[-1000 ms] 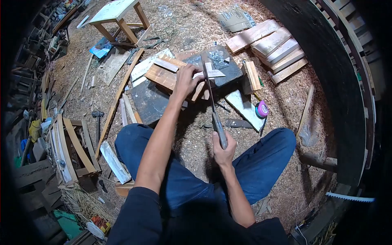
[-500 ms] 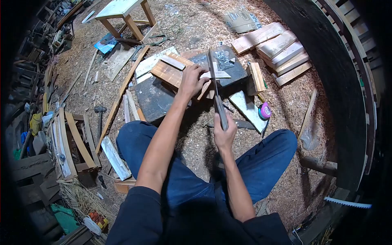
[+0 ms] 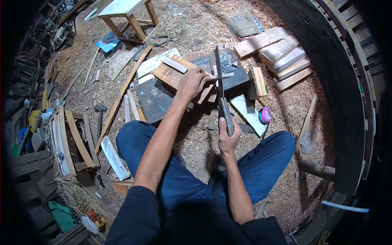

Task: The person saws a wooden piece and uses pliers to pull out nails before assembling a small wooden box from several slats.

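Note:
My right hand (image 3: pixel 230 136) is wrapped round the handle of a handsaw (image 3: pixel 220 75), its blade pointing away from me and standing on edge. Close left of the blade, my left hand (image 3: pixel 191 85) is closed on a thin pale wood strip (image 3: pixel 213 77), its fingertips near the saw. Under that hand lies a brown wooden board (image 3: pixel 165 74) with a short batten (image 3: pixel 174 65) on top. All of this rests on a dark, low work block (image 3: pixel 153 100). Another pale offcut (image 3: pixel 228 74) shows just right of the blade.
A pink and teal tape measure (image 3: pixel 265 115) sits on a white-faced board (image 3: pixel 248 112) at the right. Stacked planks (image 3: pixel 286 57) lie beyond it. A hammer (image 3: pixel 100 116), a long batten (image 3: pixel 118 108) and a small table (image 3: pixel 120 8) stand or lie leftward. Wood shavings cover the floor.
The saw and my right hand have shifted right, with the handle a little nearer to me. The pointed strip end that stuck out right of the blade no longer shows the same way.

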Available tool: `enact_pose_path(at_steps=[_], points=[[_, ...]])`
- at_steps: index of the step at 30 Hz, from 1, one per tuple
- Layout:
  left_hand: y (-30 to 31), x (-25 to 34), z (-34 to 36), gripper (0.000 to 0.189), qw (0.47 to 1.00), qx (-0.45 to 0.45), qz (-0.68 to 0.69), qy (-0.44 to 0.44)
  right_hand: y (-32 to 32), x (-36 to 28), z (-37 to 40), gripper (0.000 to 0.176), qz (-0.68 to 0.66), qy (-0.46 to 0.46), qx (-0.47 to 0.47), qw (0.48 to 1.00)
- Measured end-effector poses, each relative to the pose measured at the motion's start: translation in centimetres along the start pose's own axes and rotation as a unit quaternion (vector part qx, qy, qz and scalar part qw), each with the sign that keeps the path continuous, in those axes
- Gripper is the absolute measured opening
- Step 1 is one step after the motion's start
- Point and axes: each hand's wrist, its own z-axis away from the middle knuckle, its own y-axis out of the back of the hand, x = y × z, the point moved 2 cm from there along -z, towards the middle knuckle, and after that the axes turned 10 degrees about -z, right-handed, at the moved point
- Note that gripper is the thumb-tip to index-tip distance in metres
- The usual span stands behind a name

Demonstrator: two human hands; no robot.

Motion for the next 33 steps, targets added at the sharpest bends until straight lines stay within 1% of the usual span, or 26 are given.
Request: enact_pose_path(at_steps=[2,4,6,10,11,16,18,19,21,23,24,25,28,31,33], points=[[0.3,-0.1,-0.3,0.022,0.998,-0.014,-0.060,-0.014,0.1,0.2,-0.4,0.027,0.004,0.003,0.004,1.000],[-0.2,-0.2,-0.9,0.020,0.997,0.013,-0.063,-0.031,0.3,0.5,-0.8,0.029,0.040,-0.001,0.005,0.999],[-0.9,-0.3,-1.9,0.019,0.997,0.051,-0.005,-0.060,0.3,0.8,-1.1,0.033,0.046,0.013,0.017,0.999],[-1.6,-0.4,-2.9,0.019,0.991,0.087,-0.074,-0.074,0.7,0.9,-1.6,0.034,0.052,0.009,0.012,0.999],[-2.2,-0.6,-3.0,0.021,0.995,0.059,-0.077,-0.039,0.8,1.0,-1.7,0.033,0.054,0.006,0.011,0.998],[-2.3,0.0,-3.7,0.024,0.991,0.068,-0.114,-0.017,1.2,1.4,-2.1,0.031,0.031,0.015,0.000,0.999],[-2.3,-0.1,-4.4,0.028,0.985,0.092,-0.139,0.036,1.3,1.3,-2.0,0.028,0.040,0.012,-0.010,0.999],[-2.7,-0.1,-4.7,0.028,0.985,0.089,-0.139,0.038,1.5,1.5,-1.8,0.027,0.055,-0.005,-0.018,0.998],[-3.3,-0.2,-5.2,0.032,0.978,0.103,-0.158,0.094,1.7,1.6,-1.7,0.027,0.060,-0.004,-0.017,0.998],[-3.9,-0.2,-5.0,0.033,0.974,0.103,-0.175,0.102,1.8,1.4,-1.7,0.027,0.061,-0.002,-0.017,0.998],[-4.0,-0.2,-5.0,0.034,0.971,0.104,-0.188,0.108,2.1,1.2,-1.7,0.027,0.066,-0.018,-0.023,0.997],[-4.1,-0.2,-5.1,0.035,0.971,0.085,-0.196,0.108,2.4,1.1,-1.7,0.027,0.071,-0.036,-0.028,0.996],[-4.3,0.1,-5.2,0.037,0.965,0.053,-0.237,0.094,2.9,1.1,-1.7,0.027,0.075,-0.035,-0.028,0.996],[-4.3,0.1,-5.1,0.040,0.974,0.022,-0.217,0.068,2.1,1.0,-2.7,0.031,0.066,-0.040,-0.030,0.997],[-4.3,-0.2,-5.2,0.042,0.976,0.018,-0.209,0.060,1.1,0.7,-3.8,0.034,0.054,-0.050,-0.033,0.997]])
